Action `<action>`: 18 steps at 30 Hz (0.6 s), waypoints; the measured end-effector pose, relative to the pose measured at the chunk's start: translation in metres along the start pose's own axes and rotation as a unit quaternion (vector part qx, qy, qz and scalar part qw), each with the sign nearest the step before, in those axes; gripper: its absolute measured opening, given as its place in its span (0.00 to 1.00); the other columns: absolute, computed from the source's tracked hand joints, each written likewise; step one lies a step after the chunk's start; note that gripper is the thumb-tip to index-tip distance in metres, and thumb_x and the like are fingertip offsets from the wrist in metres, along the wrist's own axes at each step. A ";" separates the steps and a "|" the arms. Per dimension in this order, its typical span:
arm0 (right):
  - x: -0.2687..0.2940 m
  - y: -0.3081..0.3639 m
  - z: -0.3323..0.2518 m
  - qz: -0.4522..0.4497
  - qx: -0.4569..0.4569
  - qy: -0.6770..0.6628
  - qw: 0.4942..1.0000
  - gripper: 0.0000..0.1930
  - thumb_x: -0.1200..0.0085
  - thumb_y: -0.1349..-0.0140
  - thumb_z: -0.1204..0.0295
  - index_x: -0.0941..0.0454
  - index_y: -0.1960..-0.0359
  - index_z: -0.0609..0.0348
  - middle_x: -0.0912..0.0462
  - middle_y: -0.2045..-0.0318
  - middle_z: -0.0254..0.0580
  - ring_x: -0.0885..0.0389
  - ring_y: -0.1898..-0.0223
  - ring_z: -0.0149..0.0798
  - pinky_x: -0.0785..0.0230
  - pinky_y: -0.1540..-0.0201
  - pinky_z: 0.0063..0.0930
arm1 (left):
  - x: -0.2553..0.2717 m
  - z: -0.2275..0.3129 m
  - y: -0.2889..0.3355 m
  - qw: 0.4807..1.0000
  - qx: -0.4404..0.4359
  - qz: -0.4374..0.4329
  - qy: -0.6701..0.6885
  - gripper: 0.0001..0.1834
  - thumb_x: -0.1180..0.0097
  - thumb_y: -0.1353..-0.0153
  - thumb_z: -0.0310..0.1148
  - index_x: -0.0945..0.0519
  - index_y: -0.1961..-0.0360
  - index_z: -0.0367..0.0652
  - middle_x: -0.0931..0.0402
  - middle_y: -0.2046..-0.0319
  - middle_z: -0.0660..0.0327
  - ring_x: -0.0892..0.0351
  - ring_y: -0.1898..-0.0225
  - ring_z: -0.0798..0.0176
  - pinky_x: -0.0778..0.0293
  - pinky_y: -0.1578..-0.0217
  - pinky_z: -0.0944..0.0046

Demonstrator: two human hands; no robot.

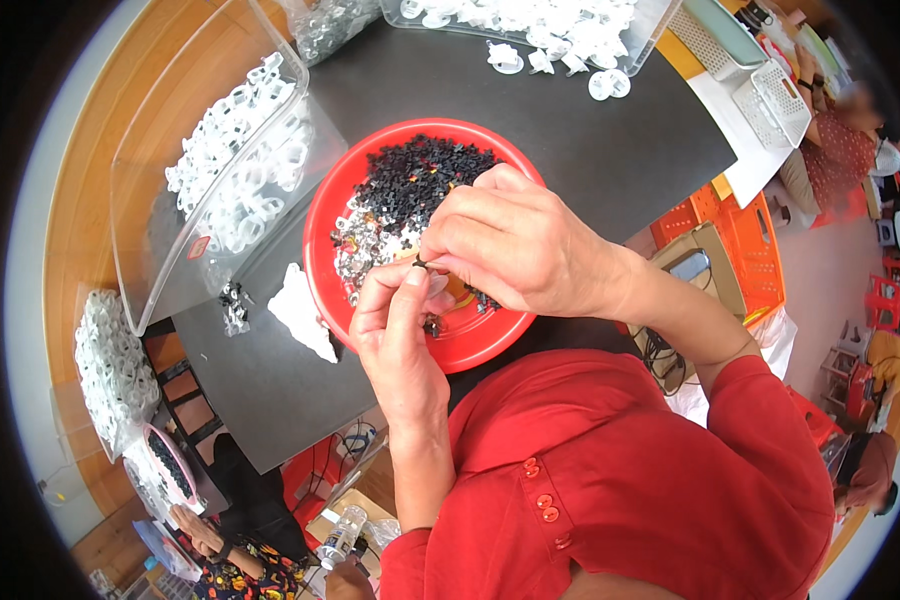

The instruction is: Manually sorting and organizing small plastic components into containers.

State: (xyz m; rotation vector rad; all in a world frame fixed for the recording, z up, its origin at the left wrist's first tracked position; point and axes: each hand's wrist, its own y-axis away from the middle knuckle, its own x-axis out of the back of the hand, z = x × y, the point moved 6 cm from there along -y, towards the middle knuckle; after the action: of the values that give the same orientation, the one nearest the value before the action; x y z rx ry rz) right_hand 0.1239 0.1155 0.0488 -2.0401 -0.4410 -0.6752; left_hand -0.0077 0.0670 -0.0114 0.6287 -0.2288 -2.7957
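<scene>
A small dark part [421, 263] sits pinched between the thumb and finger of the left hand [400, 335], above the red tray [320, 240]; the right hand [520, 240] closes its fingertips on the same part, and whether a second piece hides between them cannot be told; the part looks very light, stiff and easy to drop, perhaps slippery, so its outer edges seem the best hold, taken with the fingertips alone; one part shows in the fingers, over one tray; inside it lie two heaps, black pieces [425, 170] and silvery pieces [358, 245], both too many to count; on the table [590, 130] stand two clear bins of white parts, one at the left [125, 220] and one at the top [658, 30], beside one crumpled white sheet [302, 315].
</scene>
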 end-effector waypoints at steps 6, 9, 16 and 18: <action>-0.001 0.000 0.005 0.041 -0.054 -0.056 0.996 0.05 0.44 0.44 0.75 0.27 0.68 0.59 0.27 0.71 0.36 0.27 0.70 0.39 0.38 0.65 0.31 | -0.006 0.001 0.002 0.996 0.026 -0.028 0.077 0.11 0.51 0.33 0.29 0.24 0.53 0.36 0.21 0.60 0.58 0.21 0.62 0.68 0.23 0.59 0.68; 0.004 0.003 0.005 0.032 -0.094 -0.072 0.993 0.06 0.43 0.44 0.75 0.27 0.67 0.59 0.27 0.70 0.37 0.26 0.69 0.39 0.37 0.65 0.31 | -0.006 -0.003 0.001 0.987 0.067 -0.031 0.141 0.17 0.52 0.32 0.29 0.29 0.44 0.35 0.23 0.53 0.55 0.20 0.55 0.64 0.22 0.53 0.64; 0.002 0.004 -0.005 0.002 -0.066 -0.026 0.998 0.05 0.45 0.43 0.74 0.27 0.68 0.61 0.27 0.70 0.39 0.27 0.71 0.40 0.37 0.67 0.31 | -0.005 -0.011 0.002 0.975 0.098 -0.051 0.191 0.19 0.51 0.32 0.30 0.30 0.42 0.36 0.23 0.52 0.55 0.20 0.53 0.62 0.21 0.52 0.62; 0.001 0.004 -0.007 -0.017 -0.056 -0.006 0.998 0.04 0.46 0.42 0.74 0.26 0.68 0.61 0.28 0.71 0.40 0.27 0.72 0.39 0.37 0.67 0.31 | -0.005 -0.012 0.002 0.976 0.098 -0.051 0.188 0.19 0.50 0.33 0.30 0.30 0.42 0.36 0.23 0.52 0.56 0.20 0.53 0.62 0.21 0.52 0.62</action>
State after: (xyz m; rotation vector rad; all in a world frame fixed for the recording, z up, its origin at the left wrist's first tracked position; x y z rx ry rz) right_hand 0.1252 0.1072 0.0499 -2.1462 -0.4547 -0.7234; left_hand 0.0019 0.0651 -0.0193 1.2313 -0.4065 -2.6974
